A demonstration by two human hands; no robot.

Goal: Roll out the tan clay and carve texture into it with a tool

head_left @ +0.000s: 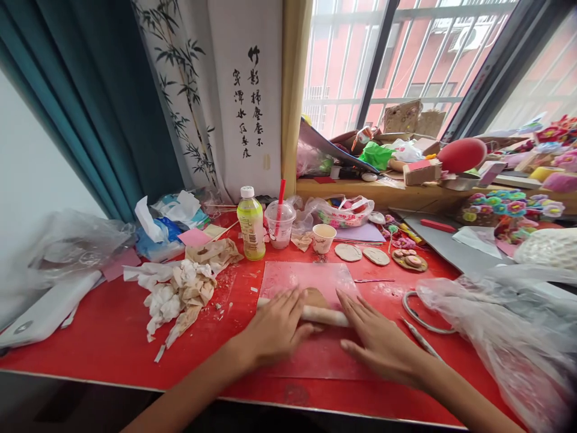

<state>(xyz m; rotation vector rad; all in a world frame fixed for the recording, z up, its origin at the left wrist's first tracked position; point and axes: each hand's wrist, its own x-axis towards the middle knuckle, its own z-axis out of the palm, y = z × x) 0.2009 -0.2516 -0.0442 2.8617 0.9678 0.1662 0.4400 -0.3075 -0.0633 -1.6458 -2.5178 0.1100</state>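
Observation:
My left hand [277, 325] lies flat on the left part of a pale rolling pin [325, 316], fingers stretched forward. On the pin's right end rests my right hand [374, 334], also flat with fingers out. Under the pin is a flattened brown piece of clay [316, 296], partly hidden by the pin and my left hand. Both sit on a clear plastic sheet [311, 272] on the red table [117, 337]. Beyond the sheet are two pale clay discs [348, 252] and a brown clay disc [409, 260] with pink pieces on it.
Crumpled tissues [180, 294] lie at left. A green drink bottle [251, 225], a plastic cup [279, 224] with a red straw and a paper cup [323, 239] stand behind the sheet. At right are a pointed tool [421, 338], a grey ring [426, 316] and a plastic bag [496, 337].

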